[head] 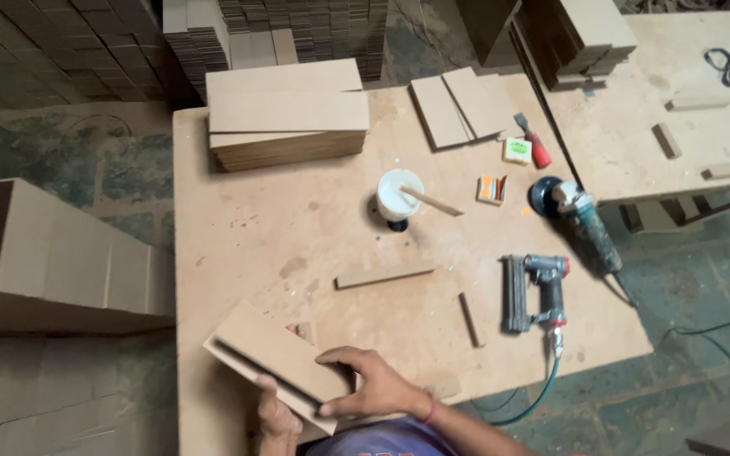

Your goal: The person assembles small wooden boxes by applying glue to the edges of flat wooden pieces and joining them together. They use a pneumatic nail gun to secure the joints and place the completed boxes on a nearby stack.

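Both my hands hold a small stack of flat brown boards [272, 355] at the near edge of the workbench [238, 228]. My right hand [378, 388] grips the stack's near right end, thumb on top. My left hand [276, 414] supports it from below at the near side; its fingers are mostly hidden under the boards. The boards lie tilted, with a dark gap between the upper and lower ones.
On the bench: a board stack [287, 118] at the back, a white glue cup with a stick [400, 196], two thin wood strips [384, 274], a nail gun [534, 291] with hose, an angle grinder [580, 219], loose panels [462, 105]. An open box [52, 262] stands left.
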